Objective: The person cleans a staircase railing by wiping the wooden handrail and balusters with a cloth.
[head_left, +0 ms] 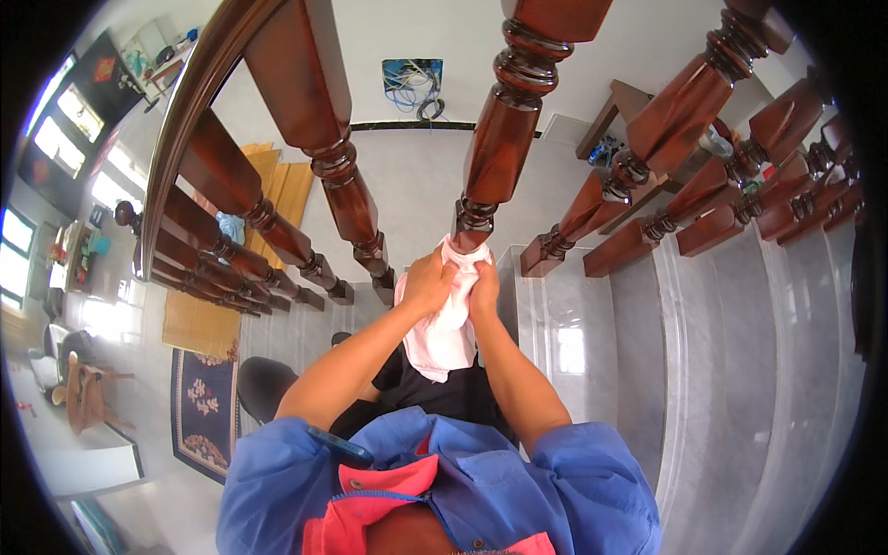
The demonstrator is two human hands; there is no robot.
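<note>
Both of my hands grip a pale pink cloth (446,324) at the lower end of a glossy dark red wooden baluster (490,148). My left hand (428,282) is closed on the cloth's left side, and my right hand (484,287) is closed on its right side. The cloth wraps round the baluster's foot, which it hides, and its loose end hangs down toward me. Some fingertips are tucked into the folds and out of sight.
More balusters (347,185) stand in a row to left and right under a curved handrail (176,139). Grey stone steps (638,361) rise on the right. A dark patterned rug (202,407) lies lower left. Cables hang from a wall box (413,85) beyond the railing.
</note>
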